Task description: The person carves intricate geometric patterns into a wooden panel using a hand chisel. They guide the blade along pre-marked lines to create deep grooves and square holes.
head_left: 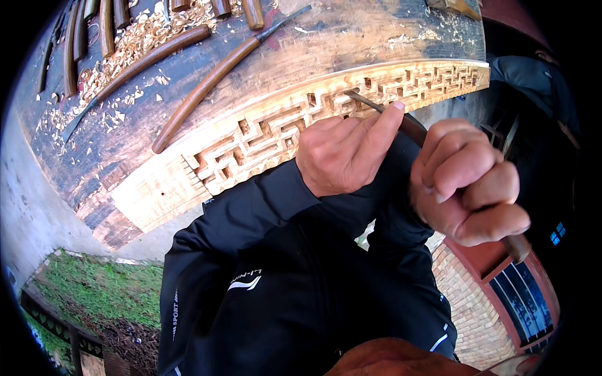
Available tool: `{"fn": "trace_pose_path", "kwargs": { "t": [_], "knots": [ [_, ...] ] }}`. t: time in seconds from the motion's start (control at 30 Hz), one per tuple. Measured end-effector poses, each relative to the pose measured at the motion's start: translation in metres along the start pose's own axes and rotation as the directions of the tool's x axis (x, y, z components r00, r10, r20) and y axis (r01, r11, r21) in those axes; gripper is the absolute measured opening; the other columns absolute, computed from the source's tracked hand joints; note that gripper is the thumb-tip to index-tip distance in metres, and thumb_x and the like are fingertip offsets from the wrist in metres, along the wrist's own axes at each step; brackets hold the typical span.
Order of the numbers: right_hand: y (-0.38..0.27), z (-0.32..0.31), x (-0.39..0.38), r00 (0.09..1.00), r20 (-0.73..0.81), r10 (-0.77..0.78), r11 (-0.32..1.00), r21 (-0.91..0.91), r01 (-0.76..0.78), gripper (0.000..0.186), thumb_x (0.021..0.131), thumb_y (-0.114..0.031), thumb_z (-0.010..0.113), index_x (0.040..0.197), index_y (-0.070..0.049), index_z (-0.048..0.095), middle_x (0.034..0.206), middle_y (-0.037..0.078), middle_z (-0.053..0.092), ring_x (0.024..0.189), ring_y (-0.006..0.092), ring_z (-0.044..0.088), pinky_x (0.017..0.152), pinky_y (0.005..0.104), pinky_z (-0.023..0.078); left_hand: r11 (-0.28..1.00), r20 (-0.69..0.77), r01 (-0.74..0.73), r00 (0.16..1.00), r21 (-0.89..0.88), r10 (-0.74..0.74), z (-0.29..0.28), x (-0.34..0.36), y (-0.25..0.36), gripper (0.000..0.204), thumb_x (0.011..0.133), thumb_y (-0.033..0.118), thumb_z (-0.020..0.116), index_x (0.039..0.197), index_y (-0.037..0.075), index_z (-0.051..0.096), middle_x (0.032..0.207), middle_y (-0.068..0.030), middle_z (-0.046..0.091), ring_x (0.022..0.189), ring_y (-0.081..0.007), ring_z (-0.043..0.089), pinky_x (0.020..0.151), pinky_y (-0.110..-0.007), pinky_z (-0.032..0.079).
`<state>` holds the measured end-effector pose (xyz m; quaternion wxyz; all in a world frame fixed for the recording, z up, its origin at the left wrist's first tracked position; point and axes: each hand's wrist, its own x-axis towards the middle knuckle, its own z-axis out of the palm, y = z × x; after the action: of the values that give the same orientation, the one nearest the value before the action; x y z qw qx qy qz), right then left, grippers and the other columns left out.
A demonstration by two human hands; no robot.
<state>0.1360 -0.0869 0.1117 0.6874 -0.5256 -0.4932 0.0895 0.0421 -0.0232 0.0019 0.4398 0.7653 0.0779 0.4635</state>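
A long pale wooden board (143,210), carved with an angular fretwork pattern, lies along the bench's near edge. A chisel's narrow steel blade (364,100) meets the carving right of its middle. My left hand (345,150) is closed at the blade, index finger extended along it, the other fingers curled and partly hidden. My right hand (464,182) is wrapped round the chisel's dark wooden handle (515,249), whose end shows below the fist.
The worn bench (282,56) holds a loose long-handled chisel (200,94), several more wood-handled tools (106,28) and pale shavings (135,47). A person in dark clothing (527,81) is at the right. Grass (100,282) and brick paving (464,301) lie below.
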Motion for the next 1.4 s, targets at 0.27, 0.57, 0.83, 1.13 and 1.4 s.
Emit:
{"fn": "trace_pose_path", "kwargs": {
  "t": [0.27,0.57,0.83,1.13,1.4],
  "knots": [
    [-0.006,0.003,-0.004,0.999,0.036,-0.004,1.000,-0.021,0.004,0.052,0.120,-0.046,0.040,0.077,-0.015,0.038,0.068,0.006,0.056,0.040,0.0102,0.039,0.042,0.0250,0.030,0.998,0.043,-0.069,0.997,0.000,0.069,-0.005,-0.002,-0.004,0.073,0.073,-0.008,0.082,0.144,-0.006,0.068,0.086,-0.0078,0.077,0.059,-0.0164,0.069,0.052,-0.029,0.049],
    [-0.006,0.001,0.006,1.000,0.004,0.013,0.999,0.029,-0.013,0.043,0.120,-0.038,0.045,0.081,-0.021,0.039,0.074,-0.001,0.048,0.046,0.0092,0.044,0.040,0.0237,0.030,0.998,0.008,-0.047,0.999,-0.031,0.047,-0.003,0.002,-0.003,0.073,0.076,-0.007,0.084,0.147,-0.006,0.066,0.085,-0.0072,0.078,0.059,-0.0163,0.070,0.052,-0.029,0.050],
    [0.002,0.008,0.003,0.999,-0.040,-0.014,0.999,-0.049,0.012,0.041,0.117,-0.037,0.053,0.081,-0.022,0.042,0.075,-0.005,0.041,0.052,0.0088,0.051,0.041,0.0238,0.031,0.999,0.018,0.010,1.000,-0.035,-0.010,-0.005,0.004,-0.001,0.072,0.077,-0.006,0.086,0.146,-0.009,0.065,0.087,-0.0087,0.079,0.055,-0.0176,0.067,0.050,-0.031,0.048],
    [-0.027,-0.024,0.006,1.000,0.002,0.019,0.992,0.124,-0.020,0.063,0.116,-0.063,0.041,0.073,-0.018,0.041,0.070,0.001,0.064,0.041,0.0079,0.047,0.041,0.0219,0.032,0.946,0.214,-0.288,0.925,-0.150,0.315,-0.039,0.003,-0.004,0.053,0.080,0.006,0.074,0.131,-0.007,0.074,0.104,-0.0160,0.079,0.063,-0.0149,0.065,0.052,-0.028,0.046],
    [-0.039,-0.026,-0.030,0.901,-0.434,-0.004,0.963,0.240,0.120,0.058,0.119,-0.059,0.038,0.075,-0.020,0.039,0.072,0.000,0.059,0.051,0.0076,0.047,0.051,0.0234,0.033,0.969,0.364,-0.241,0.899,-0.054,0.244,-0.063,-0.007,0.006,0.044,0.084,-0.002,0.086,0.127,-0.005,0.075,0.091,-0.0123,0.079,0.064,-0.0155,0.069,0.053,-0.027,0.049]
  ]
}}
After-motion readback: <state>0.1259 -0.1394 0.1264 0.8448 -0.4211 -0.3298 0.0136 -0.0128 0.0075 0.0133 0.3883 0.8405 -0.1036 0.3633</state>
